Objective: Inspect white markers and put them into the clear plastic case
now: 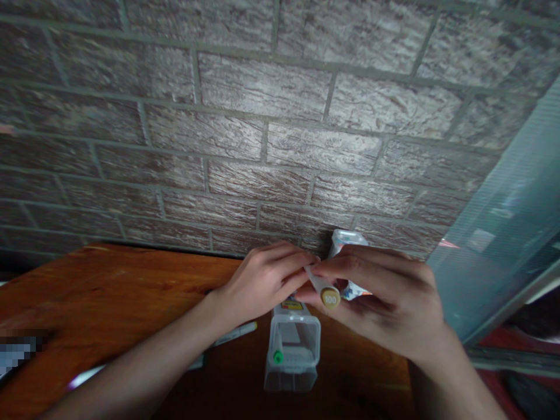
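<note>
A white marker with a yellow-brown end printed "100" (330,297) is gripped between the thumb and fingers of my right hand (389,297), its numbered end towards me. The fingertips of my left hand (266,277) close around the marker's far end, which they partly hide. Below my hands lies a clear plastic case (317,344) with its mouth facing me and a yellow label on it. Inside rests a marker with a green end (278,356). Left of the case, another pale marker (236,334) lies on the table, partly behind my left forearm.
A second clear container (347,236) stands behind my right hand by the brick wall (262,140). The wooden table (144,286) meets that wall. A bluish translucent panel (494,210) rises at the right. A blurred bright object (87,376) lies at the lower left.
</note>
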A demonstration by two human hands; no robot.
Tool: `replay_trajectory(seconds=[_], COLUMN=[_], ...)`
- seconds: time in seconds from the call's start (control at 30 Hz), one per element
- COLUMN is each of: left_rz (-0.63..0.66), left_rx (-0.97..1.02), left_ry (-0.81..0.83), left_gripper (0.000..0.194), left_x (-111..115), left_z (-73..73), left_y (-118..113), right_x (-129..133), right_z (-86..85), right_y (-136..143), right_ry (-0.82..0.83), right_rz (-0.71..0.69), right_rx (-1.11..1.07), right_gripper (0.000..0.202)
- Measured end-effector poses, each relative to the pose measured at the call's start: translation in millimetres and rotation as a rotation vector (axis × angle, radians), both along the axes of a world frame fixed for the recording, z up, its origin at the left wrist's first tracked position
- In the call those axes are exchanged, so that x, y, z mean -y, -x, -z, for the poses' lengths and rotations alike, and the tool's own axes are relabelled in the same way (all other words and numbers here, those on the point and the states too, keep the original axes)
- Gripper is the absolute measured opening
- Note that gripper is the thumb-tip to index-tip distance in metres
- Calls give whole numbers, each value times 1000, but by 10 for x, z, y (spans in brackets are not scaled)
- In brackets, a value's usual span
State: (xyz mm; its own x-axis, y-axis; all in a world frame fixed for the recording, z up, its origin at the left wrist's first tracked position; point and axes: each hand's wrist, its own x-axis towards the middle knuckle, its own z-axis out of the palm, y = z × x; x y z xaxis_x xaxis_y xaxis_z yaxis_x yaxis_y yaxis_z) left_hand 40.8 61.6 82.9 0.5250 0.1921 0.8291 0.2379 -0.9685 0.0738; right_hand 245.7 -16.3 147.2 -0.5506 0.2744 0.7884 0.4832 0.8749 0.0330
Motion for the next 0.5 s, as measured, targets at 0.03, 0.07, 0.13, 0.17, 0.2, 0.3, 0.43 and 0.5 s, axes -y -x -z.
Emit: replay_trajectory(seconds=[0.03, 0.07, 0.13, 0.17, 0.2, 0.3, 0.43, 0.5], left_rz=[-4, -9, -18, -20, -22, -23, -24, -28], left_rx=[3, 4, 3, 1, 0, 1, -2, -4], left_ry=[-4, -8, -13, -15, -16, -17, -13, -19], left_gripper=[20, 20, 22, 22, 23, 22, 24, 24], left_x=[0, 0, 3, 4, 5, 4, -6, -10], left_z=[0, -1, -6, -8, -9, -9, -1, 1], left_y=[0, 0, -2, -4, -5, -9, -9, -8], right_x=[-1, -1, -2, -1, 0, 2, -5, -11], right_z=[-1, -3, -7, -9, -12, -17, -14, -9], right_y=[0, -1, -1, -1, -1, -1, -4, -6], right_ry=[-1, -1, -1, 1, 3, 0, -7, 2], right_rz=[-1, -4, -6, -5, -6, -4, 5, 5], right_rx=[-1, -3, -3, 0, 4, 7, 6, 2], right_gripper=[8, 9, 8, 7, 7, 6, 6, 7])
